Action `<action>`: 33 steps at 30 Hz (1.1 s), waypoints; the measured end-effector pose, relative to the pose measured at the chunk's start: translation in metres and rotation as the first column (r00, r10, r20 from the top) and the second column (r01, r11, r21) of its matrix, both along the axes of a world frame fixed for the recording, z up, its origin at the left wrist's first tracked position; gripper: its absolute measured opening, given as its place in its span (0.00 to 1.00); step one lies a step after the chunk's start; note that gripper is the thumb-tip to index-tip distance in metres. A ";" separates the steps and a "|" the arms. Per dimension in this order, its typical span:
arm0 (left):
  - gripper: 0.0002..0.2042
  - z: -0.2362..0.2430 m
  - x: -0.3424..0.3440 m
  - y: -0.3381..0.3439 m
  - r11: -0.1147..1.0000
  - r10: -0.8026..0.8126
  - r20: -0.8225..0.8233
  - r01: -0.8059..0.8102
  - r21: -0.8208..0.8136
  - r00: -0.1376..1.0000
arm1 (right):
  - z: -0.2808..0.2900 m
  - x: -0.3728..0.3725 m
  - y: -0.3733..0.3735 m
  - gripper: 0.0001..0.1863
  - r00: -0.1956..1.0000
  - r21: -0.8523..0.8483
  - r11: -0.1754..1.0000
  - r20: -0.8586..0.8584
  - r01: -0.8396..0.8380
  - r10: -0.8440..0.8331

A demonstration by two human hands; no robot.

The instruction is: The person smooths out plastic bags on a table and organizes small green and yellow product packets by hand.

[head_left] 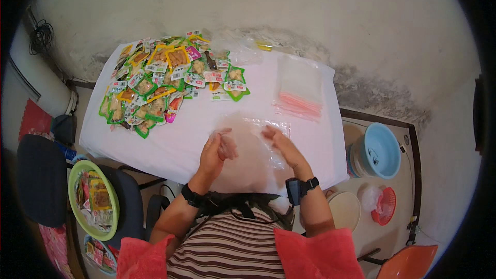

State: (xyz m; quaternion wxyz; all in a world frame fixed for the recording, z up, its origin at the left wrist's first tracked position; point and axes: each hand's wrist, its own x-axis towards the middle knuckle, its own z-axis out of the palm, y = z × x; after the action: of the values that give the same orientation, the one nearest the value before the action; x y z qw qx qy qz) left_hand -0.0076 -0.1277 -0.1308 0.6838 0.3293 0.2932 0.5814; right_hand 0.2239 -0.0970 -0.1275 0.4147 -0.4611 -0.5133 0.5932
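Over the near part of the white-covered table, my left hand (221, 147) is raised with its fingers loosely bent and apart; they are a little blurred, and nothing shows in them. Facing it, my right hand (281, 144) is open, its fingers stretched toward the middle. Beneath and between the hands lies a clear plastic bag (279, 161), flat on the cloth. Farther left is a large heap of small sealed snack packets (155, 80) with green, yellow and pink edges. Toward the far right rests a stack of flat clear bags (299, 85) with pink edges.
A crumpled clear bag (237, 51) sits at the table's far edge, by the wall. Left of the table, a green basket (114, 212) of packets stands by a dark chair (41, 181). To the right are a blue basin (385, 142), a red basket (387, 209) and an orange stool (411, 263).
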 end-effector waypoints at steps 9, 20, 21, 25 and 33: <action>0.25 -0.001 -0.010 -0.011 0.998 -0.029 0.128 0.035 -0.047 0.991 | 0.005 0.012 -0.015 0.08 0.942 0.009 0.945 0.073 0.327 -0.327; 0.28 0.022 0.016 -0.019 0.996 -0.089 0.321 0.080 0.041 0.943 | 0.021 -0.030 -0.028 0.23 0.806 -0.463 0.878 -0.471 0.120 -0.358; 0.27 0.016 0.012 -0.023 0.997 -0.063 0.272 0.074 -0.032 0.960 | 0.010 -0.018 -0.025 0.19 0.866 -0.302 0.930 -0.384 0.211 -0.321; 0.25 -0.018 -0.013 -0.033 0.942 0.130 0.110 -0.088 -0.323 0.985 | -0.023 0.006 -0.029 0.11 0.894 -0.165 0.932 -0.270 0.322 -0.357; 0.21 -0.041 -0.023 -0.015 0.971 0.151 -0.473 -0.220 -0.093 0.868 | -0.029 0.004 -0.030 0.07 0.900 -0.103 0.924 -0.211 0.368 -0.382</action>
State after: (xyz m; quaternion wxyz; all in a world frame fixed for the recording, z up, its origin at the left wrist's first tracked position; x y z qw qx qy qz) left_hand -0.0311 -0.1431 -0.1720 0.5569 0.3784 0.5191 0.5265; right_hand 0.2283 -0.1267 -0.1568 0.5630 -0.4928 -0.3460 0.5661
